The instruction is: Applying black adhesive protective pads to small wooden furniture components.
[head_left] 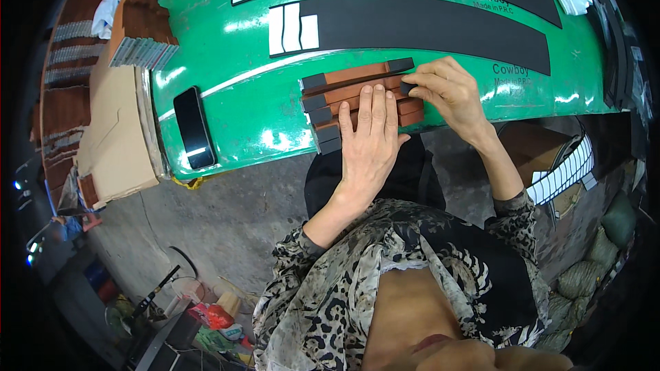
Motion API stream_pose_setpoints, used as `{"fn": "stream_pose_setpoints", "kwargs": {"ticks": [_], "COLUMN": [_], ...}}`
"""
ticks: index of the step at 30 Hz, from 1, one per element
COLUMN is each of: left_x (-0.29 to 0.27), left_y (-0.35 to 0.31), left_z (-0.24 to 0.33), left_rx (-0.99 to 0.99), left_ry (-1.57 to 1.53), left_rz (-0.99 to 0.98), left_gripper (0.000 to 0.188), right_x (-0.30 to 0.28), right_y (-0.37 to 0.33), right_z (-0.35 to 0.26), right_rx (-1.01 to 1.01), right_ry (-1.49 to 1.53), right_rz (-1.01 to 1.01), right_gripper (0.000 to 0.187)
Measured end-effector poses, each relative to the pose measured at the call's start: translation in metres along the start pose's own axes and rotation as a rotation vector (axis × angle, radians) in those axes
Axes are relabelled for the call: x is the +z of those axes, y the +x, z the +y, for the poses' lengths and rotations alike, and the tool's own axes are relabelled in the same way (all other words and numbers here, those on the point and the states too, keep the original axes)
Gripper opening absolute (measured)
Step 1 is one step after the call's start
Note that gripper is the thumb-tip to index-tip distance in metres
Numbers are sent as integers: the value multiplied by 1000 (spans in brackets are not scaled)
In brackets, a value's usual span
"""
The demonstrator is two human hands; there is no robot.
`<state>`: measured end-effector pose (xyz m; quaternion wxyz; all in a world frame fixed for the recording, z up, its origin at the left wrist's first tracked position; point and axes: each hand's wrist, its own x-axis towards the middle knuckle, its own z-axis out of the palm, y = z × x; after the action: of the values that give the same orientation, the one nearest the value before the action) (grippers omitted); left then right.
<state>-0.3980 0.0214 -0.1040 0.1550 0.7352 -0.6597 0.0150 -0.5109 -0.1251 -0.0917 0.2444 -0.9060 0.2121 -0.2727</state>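
Several reddish-brown bars (pixel 354 72) lie side by side near the front edge of the green table (pixel 254 110). Their left ends carry black end pieces (pixel 315 102), and the farthest bar also has one at its right end. Flat across the bars rests my left hand (pixel 370 137), its fingers stretched out. At the right end of the bars, my right hand (pixel 450 93) pinches a small black piece (pixel 408 88) between thumb and fingers. That piece is close against a bar; whether it touches is hard to see.
Two long black strips (pixel 412 31) lie behind the bars, with white rectangles (pixel 276 31) at their left ends. To the left are a dark phone (pixel 194 127), a cardboard box (pixel 120 124) and a stack of brown bars (pixel 141 24). An open box (pixel 536 148) stands below right.
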Motion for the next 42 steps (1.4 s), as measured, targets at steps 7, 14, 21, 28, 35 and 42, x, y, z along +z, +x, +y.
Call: {"fn": "stream_pose_setpoints", "kwargs": {"ticks": [7,14,21,28,35,42], "left_x": [2,2,0,-2,0,-5], "left_y": [-2,-1,2,5,10,9], "left_z": [0,0,0,-1,-1,-9], "left_rx": [-20,-35,-35,-44,-41,18], "left_ry": [17,-7,12,12,-142,-212], "left_rz": [-5,-8,-14,-10,51,95], "left_gripper": [82,82,81,81,85,81], "right_x": [9,11,-5,-3,-14,-18], "right_y": [6,7,4,-7,7,29], "right_z": [0,1,-3,5,-2,-2], "right_rx": [-57,-65,551,781,678,697], "right_ry": [-69,-79,760,1518,1408,1475], "right_rz": [48,29,-37,-114,-37,39], "right_gripper": [24,23,28,38,32,30]}}
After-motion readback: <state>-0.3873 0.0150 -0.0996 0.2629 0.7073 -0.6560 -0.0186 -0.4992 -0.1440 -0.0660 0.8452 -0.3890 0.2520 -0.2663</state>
